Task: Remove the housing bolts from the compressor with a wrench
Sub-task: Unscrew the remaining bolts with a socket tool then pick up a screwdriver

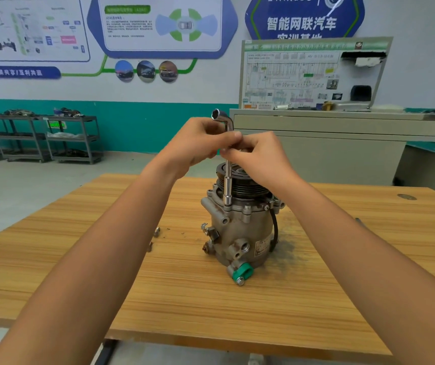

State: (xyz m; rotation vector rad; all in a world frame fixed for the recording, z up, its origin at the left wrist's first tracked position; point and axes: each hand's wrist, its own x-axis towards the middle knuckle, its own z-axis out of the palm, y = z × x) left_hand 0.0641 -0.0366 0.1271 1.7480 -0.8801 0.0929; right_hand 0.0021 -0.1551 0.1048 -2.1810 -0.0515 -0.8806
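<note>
A grey metal compressor (240, 233) stands upright on the wooden table (316, 285), black pulley on top and a green clamp at its lower front. A chrome L-shaped socket wrench (228, 180) stands vertical, its lower socket seated on a bolt at the housing's top left rim. Its bent short arm sticks out up and left above my hands. My left hand (200, 143) and my right hand (258, 154) meet around the upper shaft, fingers pinched on it.
Small loose bolts (156, 231) and rust crumbs lie on the table left of the compressor. A dark grime patch marks the wood to its right. Behind stand a grey cabinet with a wiring board (313, 77) and metal shelf carts (71, 138) at far left.
</note>
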